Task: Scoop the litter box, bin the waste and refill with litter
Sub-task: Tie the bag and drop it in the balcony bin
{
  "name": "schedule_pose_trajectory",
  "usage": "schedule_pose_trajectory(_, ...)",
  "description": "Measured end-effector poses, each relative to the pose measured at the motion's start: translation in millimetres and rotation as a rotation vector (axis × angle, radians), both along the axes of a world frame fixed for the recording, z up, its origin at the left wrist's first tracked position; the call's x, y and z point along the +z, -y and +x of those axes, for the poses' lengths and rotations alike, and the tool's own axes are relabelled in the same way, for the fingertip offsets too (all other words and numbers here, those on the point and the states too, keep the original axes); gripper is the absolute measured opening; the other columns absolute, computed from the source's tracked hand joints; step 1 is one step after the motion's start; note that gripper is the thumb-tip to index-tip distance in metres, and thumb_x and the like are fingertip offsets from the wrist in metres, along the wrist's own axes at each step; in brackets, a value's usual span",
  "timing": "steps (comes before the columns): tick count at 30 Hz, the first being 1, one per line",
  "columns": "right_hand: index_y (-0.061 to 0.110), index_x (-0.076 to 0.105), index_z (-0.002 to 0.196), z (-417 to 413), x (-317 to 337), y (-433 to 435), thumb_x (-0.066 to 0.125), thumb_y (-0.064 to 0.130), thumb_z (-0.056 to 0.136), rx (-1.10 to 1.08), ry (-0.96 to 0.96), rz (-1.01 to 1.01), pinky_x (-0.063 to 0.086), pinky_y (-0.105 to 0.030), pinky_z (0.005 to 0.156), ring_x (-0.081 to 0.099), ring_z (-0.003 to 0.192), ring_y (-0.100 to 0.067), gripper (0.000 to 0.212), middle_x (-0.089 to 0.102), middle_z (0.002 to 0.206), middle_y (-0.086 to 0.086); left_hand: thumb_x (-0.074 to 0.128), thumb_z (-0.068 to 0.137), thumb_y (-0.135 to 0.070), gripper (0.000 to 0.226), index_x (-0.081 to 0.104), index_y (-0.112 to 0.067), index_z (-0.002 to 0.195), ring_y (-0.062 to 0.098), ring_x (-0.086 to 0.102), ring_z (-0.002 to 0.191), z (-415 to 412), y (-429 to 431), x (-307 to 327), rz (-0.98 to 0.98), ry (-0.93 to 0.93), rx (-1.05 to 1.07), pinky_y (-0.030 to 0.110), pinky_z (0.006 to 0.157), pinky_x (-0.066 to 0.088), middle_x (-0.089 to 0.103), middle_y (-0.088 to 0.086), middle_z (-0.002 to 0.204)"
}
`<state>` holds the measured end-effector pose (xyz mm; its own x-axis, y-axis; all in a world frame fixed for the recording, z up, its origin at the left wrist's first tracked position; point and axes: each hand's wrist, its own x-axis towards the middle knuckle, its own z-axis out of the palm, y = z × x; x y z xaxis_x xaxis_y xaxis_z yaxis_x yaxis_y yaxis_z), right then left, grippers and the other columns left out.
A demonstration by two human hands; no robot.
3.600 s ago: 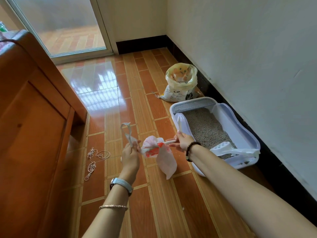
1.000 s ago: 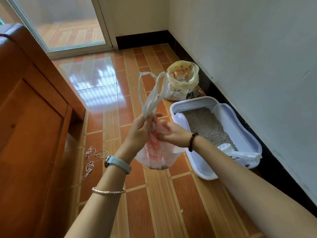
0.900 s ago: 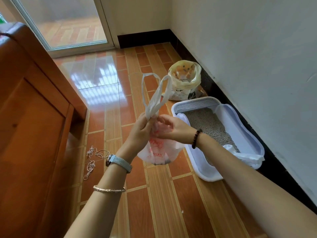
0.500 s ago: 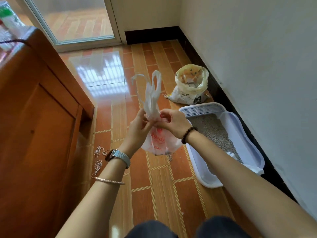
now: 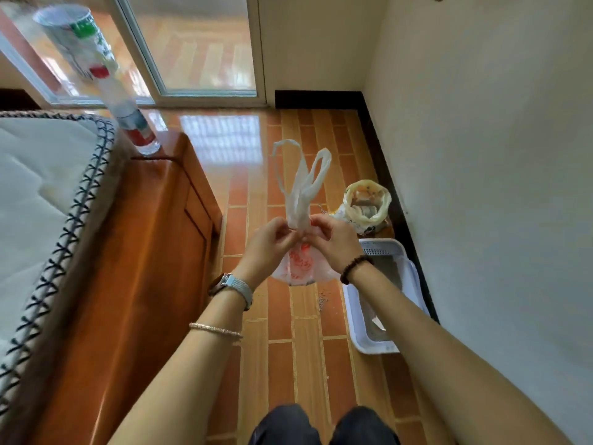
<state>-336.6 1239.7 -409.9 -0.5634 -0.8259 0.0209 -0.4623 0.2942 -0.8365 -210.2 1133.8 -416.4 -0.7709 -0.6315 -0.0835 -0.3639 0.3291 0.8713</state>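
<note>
We hold a white plastic bag (image 5: pixel 300 266) with red print in the air above the tiled floor (image 5: pixel 308 348). Our left hand (image 5: pixel 269 240) and right hand (image 5: pixel 335 244) both pinch its twisted neck, fingers (image 5: pixel 283 230) curled round it. The two handle loops stand up above our hands and the body hangs below. By the right wall lies the white litter box (image 5: pixel 382 248) holding grey litter, partly hidden by our right forearm. Just beyond it stands an open litter sack (image 5: pixel 365 203). A wooden cabinet (image 5: pixel 144 252) stands at the left.
</note>
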Motion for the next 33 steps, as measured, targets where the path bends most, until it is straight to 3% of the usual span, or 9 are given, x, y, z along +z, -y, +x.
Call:
schedule_pose_trajectory(2, 0.014, 0.067, 0.102, 9, 47, 2, 0.071, 0.022, 0.082, 0.018, -0.016, 0.01, 0.054, -0.034, 0.078, 0.064, 0.084, -0.013, 0.022, 0.069, 0.089, 0.002, 0.061, 0.092, -0.03, 0.021, 0.063, -0.011, 0.099, 0.012, 0.064, 0.08, 11, -1, 51, -0.005, -0.017, -0.007, 0.027, 0.072, 0.053, 0.067, -0.001, 0.085)
schedule_pose_trajectory(6, 0.013, 0.064, 0.104, 22, 145, 7, 0.07, 0.027, 0.084, 0.046, -0.103, 0.043, 0.049, -0.026, 0.074, 0.061, 0.082, -0.015, 0.025, 0.067, 0.089, 0.0, 0.06, 0.093, -0.024, 0.01, 0.062, -0.015, 0.098, -0.004, 0.057, 0.073, 25, 0, 153, -0.051, -0.052, -0.013, 0.007, 0.064, 0.042, 0.061, -0.012, 0.078)
schedule_pose_trajectory(10, 0.011, 0.059, 0.108, 26, 230, 10, 0.066, 0.031, 0.086, 0.084, -0.162, 0.087, 0.041, -0.015, 0.068, 0.055, 0.079, -0.01, 0.03, 0.063, 0.088, 0.002, 0.059, 0.094, -0.021, 0.014, 0.062, -0.011, 0.104, -0.003, 0.058, 0.076, 32, 5, 239, -0.082, -0.039, -0.031, 0.006, 0.068, 0.045, 0.063, -0.01, 0.081)
schedule_pose_trajectory(12, 0.011, 0.057, 0.107, 28, 264, 10, 0.064, 0.028, 0.088, 0.113, -0.143, 0.097, 0.038, -0.008, 0.065, 0.055, 0.078, -0.009, 0.027, 0.059, 0.085, 0.006, 0.058, 0.094, -0.02, 0.016, 0.063, -0.009, 0.104, 0.005, 0.061, 0.078, 35, 4, 274, -0.101, -0.042, -0.027, 0.01, 0.069, 0.048, 0.065, -0.004, 0.083)
schedule_pose_trajectory(14, 0.012, 0.055, 0.107, 27, 291, 8, 0.063, 0.027, 0.089, 0.125, -0.127, 0.095, 0.043, -0.01, 0.066, 0.056, 0.079, -0.01, 0.024, 0.059, 0.085, 0.005, 0.059, 0.094, -0.021, 0.019, 0.063, -0.008, 0.107, 0.007, 0.062, 0.078, 35, 1, 301, -0.112, -0.037, -0.017, 0.017, 0.073, 0.049, 0.066, -0.003, 0.085)
schedule_pose_trajectory(18, 0.01, 0.055, 0.106, 22, 326, 5, 0.063, 0.025, 0.089, 0.152, -0.129, 0.078, 0.046, -0.016, 0.072, 0.058, 0.083, -0.013, 0.025, 0.064, 0.093, -0.003, 0.059, 0.093, -0.026, 0.023, 0.062, -0.009, 0.108, 0.003, 0.059, 0.077, 31, -4, 336, -0.159, -0.028, 0.007, 0.008, 0.071, 0.045, 0.064, -0.006, 0.085)
schedule_pose_trajectory(23, 0.01, 0.055, 0.106, 10, 340, 14, 0.065, 0.025, 0.088, 0.173, -0.149, 0.04, 0.053, -0.031, 0.079, 0.062, 0.087, -0.02, 0.025, 0.065, 0.096, -0.007, 0.057, 0.094, -0.024, 0.024, 0.06, -0.007, 0.11, 0.009, 0.059, 0.078, 21, -1, 354, -0.204, -0.041, 0.026, 0.004, 0.067, 0.041, 0.064, -0.002, 0.089)
schedule_pose_trajectory(27, 0.011, 0.056, 0.106, -5, 347, 37, 0.065, 0.026, 0.088, 0.162, -0.151, 0.004, 0.054, -0.033, 0.08, 0.062, 0.089, -0.02, 0.025, 0.065, 0.097, -0.007, 0.057, 0.095, -0.024, 0.025, 0.06, -0.005, 0.111, 0.012, 0.062, 0.081, 8, 22, 362, -0.24, -0.048, 0.036, 0.008, 0.07, 0.042, 0.067, 0.003, 0.092)
schedule_pose_trajectory(33, 0.012, 0.056, 0.109, -33, 358, 110, 0.063, 0.027, 0.089, 0.171, -0.17, 0.012, 0.053, -0.026, 0.078, 0.062, 0.089, -0.018, 0.026, 0.065, 0.098, -0.006, 0.058, 0.094, -0.026, 0.025, 0.06, -0.006, 0.108, 0.008, 0.061, 0.074, -21, 95, 366, -0.269, -0.094, 0.036, 0.008, 0.07, 0.045, 0.067, 0.002, 0.087)
